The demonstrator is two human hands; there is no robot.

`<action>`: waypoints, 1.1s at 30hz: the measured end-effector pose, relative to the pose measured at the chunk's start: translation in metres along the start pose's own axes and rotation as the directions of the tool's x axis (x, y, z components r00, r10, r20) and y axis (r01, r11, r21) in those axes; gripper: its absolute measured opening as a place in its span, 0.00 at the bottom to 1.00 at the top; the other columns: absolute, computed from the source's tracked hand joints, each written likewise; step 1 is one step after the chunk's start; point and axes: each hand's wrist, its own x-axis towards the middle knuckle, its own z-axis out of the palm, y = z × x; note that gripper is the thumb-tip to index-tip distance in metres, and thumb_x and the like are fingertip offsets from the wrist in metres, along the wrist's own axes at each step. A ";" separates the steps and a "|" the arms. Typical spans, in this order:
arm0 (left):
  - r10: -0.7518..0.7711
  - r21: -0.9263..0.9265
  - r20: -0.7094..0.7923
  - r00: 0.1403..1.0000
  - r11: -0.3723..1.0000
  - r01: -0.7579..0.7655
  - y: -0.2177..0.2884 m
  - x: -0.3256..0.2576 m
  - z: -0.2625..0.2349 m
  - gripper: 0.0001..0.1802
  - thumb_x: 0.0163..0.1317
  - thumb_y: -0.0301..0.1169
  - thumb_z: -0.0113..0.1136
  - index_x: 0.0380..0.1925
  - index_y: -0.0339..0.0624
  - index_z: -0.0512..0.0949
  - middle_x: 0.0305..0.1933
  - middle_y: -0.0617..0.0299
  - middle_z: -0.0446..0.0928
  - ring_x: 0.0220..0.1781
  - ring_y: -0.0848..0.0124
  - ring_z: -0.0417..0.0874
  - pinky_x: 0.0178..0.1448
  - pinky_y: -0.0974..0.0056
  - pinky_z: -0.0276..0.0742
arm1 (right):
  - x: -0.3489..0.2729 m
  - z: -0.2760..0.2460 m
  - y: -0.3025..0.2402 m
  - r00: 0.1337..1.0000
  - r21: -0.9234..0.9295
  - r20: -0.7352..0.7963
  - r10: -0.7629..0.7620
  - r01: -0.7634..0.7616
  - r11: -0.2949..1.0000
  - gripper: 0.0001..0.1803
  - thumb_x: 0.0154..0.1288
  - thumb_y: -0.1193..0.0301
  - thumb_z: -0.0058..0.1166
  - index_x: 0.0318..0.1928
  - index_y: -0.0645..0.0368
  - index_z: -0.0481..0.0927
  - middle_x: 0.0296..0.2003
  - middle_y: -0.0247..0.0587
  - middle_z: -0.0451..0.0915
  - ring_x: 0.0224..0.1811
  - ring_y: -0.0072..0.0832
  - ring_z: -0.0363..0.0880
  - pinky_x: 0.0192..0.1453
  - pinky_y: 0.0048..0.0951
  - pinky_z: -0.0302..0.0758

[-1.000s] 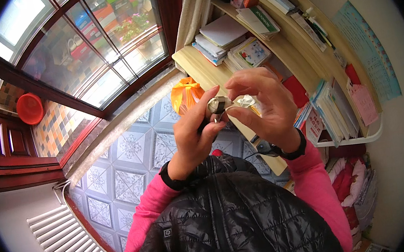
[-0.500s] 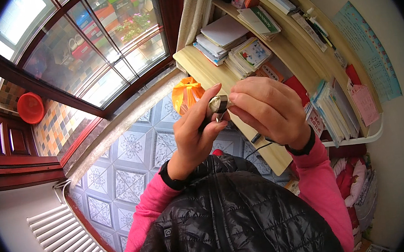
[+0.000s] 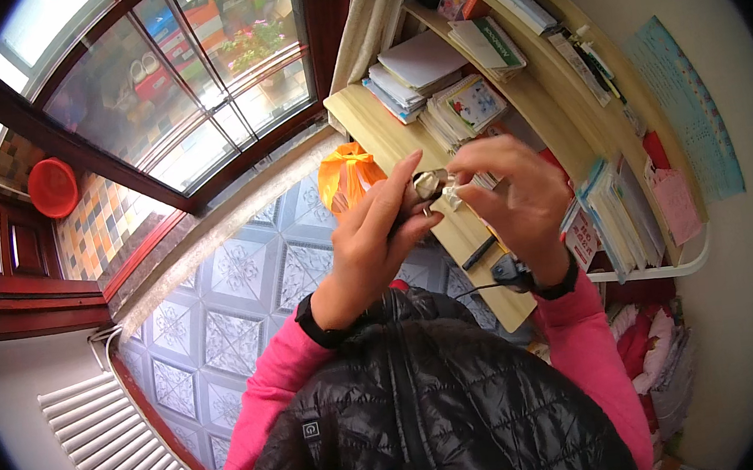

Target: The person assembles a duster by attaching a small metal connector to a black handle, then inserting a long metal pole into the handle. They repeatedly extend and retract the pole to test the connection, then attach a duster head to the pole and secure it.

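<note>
My left hand (image 3: 364, 245) is closed round a small dark, shiny piece, largely hidden by the fingers; its exact kind cannot be made out. Crumpled whitish material (image 3: 427, 184) shows at its end, between thumb and forefinger. Just to the right, my right hand (image 3: 527, 196) pinches a small crumpled whitish scrap (image 3: 453, 197) between thumb and fingertips. The two hands almost meet, held up over the near-left edge of the wooden desk (image 3: 374, 125). Both wrists wear black bands over pink sleeves.
Stacked books and papers (image 3: 464, 106) lie at the desk's back. An orange plastic bag (image 3: 345, 179) stands beside the desk on the tiled floor. A black device with a cable (image 3: 511, 271) and a dark bar (image 3: 479, 253) lie on the desk. A white radiator (image 3: 121, 427) is at left.
My right hand has drawn slightly right, its fingers opening out around the whitish scrap. The dark piece in my left hand has tilted, exposing more crumpled material. The black device is now uncovered.
</note>
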 end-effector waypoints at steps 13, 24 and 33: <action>0.215 0.252 0.040 0.976 0.943 -0.218 -0.017 -0.004 0.009 0.34 0.52 0.31 0.68 0.60 0.36 0.69 0.28 0.59 0.74 0.27 0.66 0.77 0.30 0.63 0.73 | 0.056 -0.027 -0.030 0.756 -0.325 0.620 -0.211 0.492 0.807 0.09 0.48 0.79 0.62 0.32 0.64 0.78 0.31 0.41 0.76 0.32 0.36 0.77 0.34 0.33 0.75; 0.209 0.253 0.068 0.976 0.942 -0.219 -0.014 -0.007 0.007 0.33 0.52 0.31 0.68 0.58 0.31 0.70 0.27 0.58 0.74 0.26 0.66 0.77 0.28 0.63 0.73 | 0.069 -0.016 -0.039 0.572 -0.328 0.808 -0.142 0.637 0.698 0.05 0.49 0.74 0.55 0.27 0.62 0.75 0.27 0.38 0.73 0.33 0.31 0.77 0.37 0.31 0.76; 0.170 0.117 0.018 0.985 0.978 -0.171 -0.008 -0.005 -0.003 0.34 0.50 0.30 0.70 0.58 0.36 0.71 0.29 0.58 0.76 0.27 0.66 0.80 0.31 0.64 0.76 | 0.072 -0.011 -0.027 0.722 -0.184 0.640 -0.263 0.476 0.860 0.11 0.44 0.84 0.59 0.30 0.63 0.72 0.31 0.43 0.76 0.30 0.35 0.78 0.32 0.29 0.76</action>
